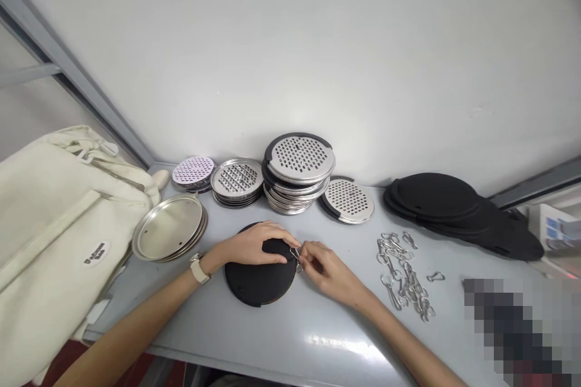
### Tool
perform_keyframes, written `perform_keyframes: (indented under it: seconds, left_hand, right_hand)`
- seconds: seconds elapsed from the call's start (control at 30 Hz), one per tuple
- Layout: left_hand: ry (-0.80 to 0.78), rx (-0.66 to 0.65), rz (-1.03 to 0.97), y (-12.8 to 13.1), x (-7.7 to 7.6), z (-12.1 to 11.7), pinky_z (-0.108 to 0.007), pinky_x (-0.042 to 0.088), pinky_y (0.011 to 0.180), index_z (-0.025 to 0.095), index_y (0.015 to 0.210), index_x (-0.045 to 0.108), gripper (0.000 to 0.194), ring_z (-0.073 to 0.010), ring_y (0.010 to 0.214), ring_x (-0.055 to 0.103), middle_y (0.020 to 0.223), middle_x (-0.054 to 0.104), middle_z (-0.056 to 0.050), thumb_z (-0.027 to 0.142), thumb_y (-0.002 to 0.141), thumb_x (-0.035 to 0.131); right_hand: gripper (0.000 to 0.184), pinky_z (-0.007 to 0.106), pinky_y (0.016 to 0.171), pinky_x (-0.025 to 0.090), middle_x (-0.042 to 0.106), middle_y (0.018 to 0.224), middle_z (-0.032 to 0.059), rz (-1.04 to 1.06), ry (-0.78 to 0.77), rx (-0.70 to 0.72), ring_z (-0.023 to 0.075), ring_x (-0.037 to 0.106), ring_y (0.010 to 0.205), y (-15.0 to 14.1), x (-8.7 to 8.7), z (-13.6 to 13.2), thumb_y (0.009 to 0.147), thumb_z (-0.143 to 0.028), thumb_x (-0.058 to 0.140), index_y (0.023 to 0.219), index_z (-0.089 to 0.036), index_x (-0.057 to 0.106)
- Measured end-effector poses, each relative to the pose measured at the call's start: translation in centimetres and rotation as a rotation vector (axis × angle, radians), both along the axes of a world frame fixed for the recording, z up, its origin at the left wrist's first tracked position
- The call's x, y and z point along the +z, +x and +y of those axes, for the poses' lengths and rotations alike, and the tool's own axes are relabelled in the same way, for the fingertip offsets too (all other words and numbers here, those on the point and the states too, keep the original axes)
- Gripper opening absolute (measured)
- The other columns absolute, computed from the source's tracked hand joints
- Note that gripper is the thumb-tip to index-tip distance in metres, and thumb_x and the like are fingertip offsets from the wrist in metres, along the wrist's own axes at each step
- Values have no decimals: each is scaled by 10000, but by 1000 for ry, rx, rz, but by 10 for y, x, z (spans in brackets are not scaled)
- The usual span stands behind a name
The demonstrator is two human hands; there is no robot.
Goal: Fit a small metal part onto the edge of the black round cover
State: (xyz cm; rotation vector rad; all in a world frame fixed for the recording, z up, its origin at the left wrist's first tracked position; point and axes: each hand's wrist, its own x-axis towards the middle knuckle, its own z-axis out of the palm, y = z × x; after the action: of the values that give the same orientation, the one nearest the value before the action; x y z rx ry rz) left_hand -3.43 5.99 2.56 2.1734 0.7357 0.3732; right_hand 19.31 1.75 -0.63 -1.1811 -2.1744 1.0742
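Black round disc (247,281) lies flat on the grey surface (290,338); the left hand (256,248) rests spread across it, steadying it; the right hand (322,266) pinches a small metal clip (296,260) at its edge; loose clips (402,275) lie nearby, past the stacked steel graters (297,172).

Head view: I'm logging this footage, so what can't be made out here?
Metal clip: the right hand covers most of it in the head view, so how it meets the disc is hidden.
Black disc: the left hand hides its upper part.
Lower right corner: a pixelated block hides what lies there.
Box: cut off by the right edge.
Bag label: too small to read.
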Motion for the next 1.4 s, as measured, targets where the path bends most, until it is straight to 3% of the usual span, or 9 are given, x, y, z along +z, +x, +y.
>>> perform_keyframes:
  seconds: [0.5, 0.83, 1.4]
  left_hand:
    - [10, -17, -14, 0, -1, 1, -300, 301, 1055, 269, 1179, 605, 339, -176, 1132, 542, 1172, 654, 0, 317, 843, 623]
    - [36, -44, -35, 0, -4, 2, -285, 319, 1029, 241, 1126, 622, 281, -167, 1089, 548, 1113, 664, -5, 275, 848, 620]
    - [72, -14, -29, 1, -2, 1, -296, 409, 964, 231, 1109, 625, 289, -172, 1017, 564, 1068, 627, -35, 266, 822, 633]
  right_hand:
    - [149, 274, 657, 388, 534, 724, -4, -18, -6, 54, 152, 470, 712, 4, 2, 3, 908, -192, 415, 775, -206, 480]
    - [219, 305, 737, 407, 551, 771, 14, -6, 46, 105, 162, 504, 753, 3, 5, 4, 972, -266, 364, 801, -204, 487]
    - [298, 313, 730, 390, 537, 710, 4, -45, 99, -1, 171, 496, 746, -8, -9, 2, 993, -285, 320, 736, -207, 450]
